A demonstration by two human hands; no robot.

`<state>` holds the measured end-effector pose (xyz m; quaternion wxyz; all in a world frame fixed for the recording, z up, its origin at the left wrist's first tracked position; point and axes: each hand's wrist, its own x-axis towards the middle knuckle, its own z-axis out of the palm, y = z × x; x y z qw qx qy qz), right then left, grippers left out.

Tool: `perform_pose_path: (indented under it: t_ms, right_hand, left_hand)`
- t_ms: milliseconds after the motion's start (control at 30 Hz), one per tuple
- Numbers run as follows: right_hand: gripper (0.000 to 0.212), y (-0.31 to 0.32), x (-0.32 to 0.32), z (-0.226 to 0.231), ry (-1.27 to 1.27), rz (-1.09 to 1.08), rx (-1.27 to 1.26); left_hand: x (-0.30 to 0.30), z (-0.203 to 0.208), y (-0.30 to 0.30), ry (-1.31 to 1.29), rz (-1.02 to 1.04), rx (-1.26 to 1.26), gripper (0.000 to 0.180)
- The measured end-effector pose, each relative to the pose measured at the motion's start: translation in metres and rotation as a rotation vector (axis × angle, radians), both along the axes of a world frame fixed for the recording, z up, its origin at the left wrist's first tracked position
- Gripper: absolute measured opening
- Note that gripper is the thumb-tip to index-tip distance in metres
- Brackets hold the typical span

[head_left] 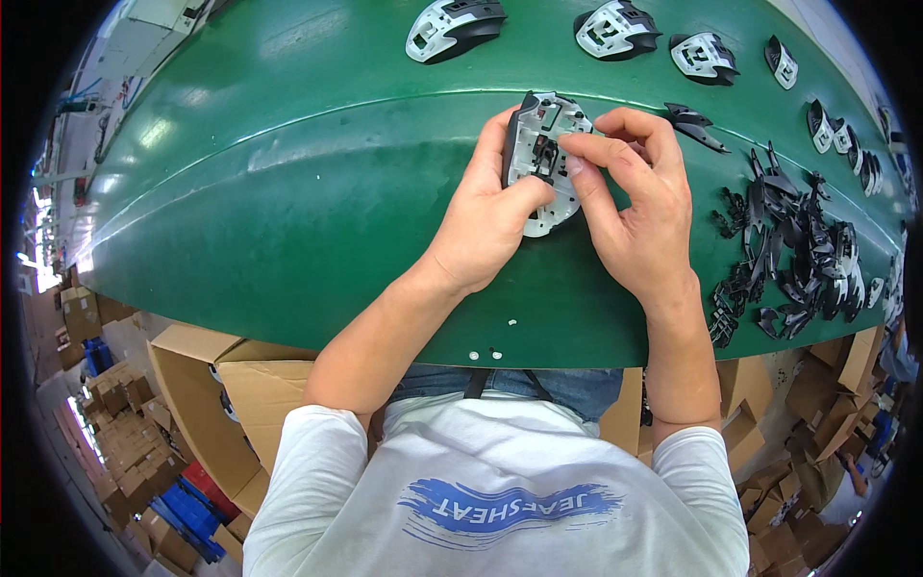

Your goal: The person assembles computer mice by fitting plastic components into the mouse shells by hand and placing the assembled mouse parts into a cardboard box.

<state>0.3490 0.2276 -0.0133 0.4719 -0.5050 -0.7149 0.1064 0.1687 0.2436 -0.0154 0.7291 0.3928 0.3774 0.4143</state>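
My left hand (484, 219) grips a computer mouse shell (527, 146) by its left side, the thumb pressed into the lower part. The shell's inside faces up, white with black pieces along its middle, and its outer side is black. At the shell's right half, the thumb and index finger of my right hand (642, 200) come together in a pinch over the middle. Whatever those fingertips hold is too small or hidden to tell. Just right of that hand lies a black curved plastic piece (694, 125) on the green table (288, 231).
Several black-and-white mouse shells (615, 31) are spread along the far side and right. A heap of black plastic parts (784, 245) covers the table's right end. Small white bits (474, 356) lie near the front edge. Below on the left stands an open cardboard box (197, 399).
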Motion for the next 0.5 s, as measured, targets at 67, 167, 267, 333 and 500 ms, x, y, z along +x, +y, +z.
perform_pose_path:
  t_ms: [67,167,267,333,500]
  right_hand:
    - [0.031,-0.001,0.0,-0.001,-0.031,0.02,-0.025]
    - [0.029,0.0,-0.003,0.001,0.048,0.02,-0.037]
    - [0.027,-0.001,-0.001,0.002,-0.018,0.032,-0.01]
    - [0.026,-0.001,0.001,0.0,-0.032,0.024,-0.011]
    - [0.022,0.0,0.001,0.003,-0.024,-0.017,-0.027]
  left_hand:
    - [-0.001,0.003,0.001,0.006,-0.003,-0.042,0.07]
    - [-0.001,0.006,-0.001,-0.004,-0.014,-0.091,0.068]
    - [-0.002,0.003,-0.002,-0.001,-0.031,-0.073,0.067]
    - [-0.003,-0.001,0.0,0.004,-0.054,-0.061,0.067]
    - [0.003,-0.004,-0.002,0.055,-0.04,-0.001,0.066]
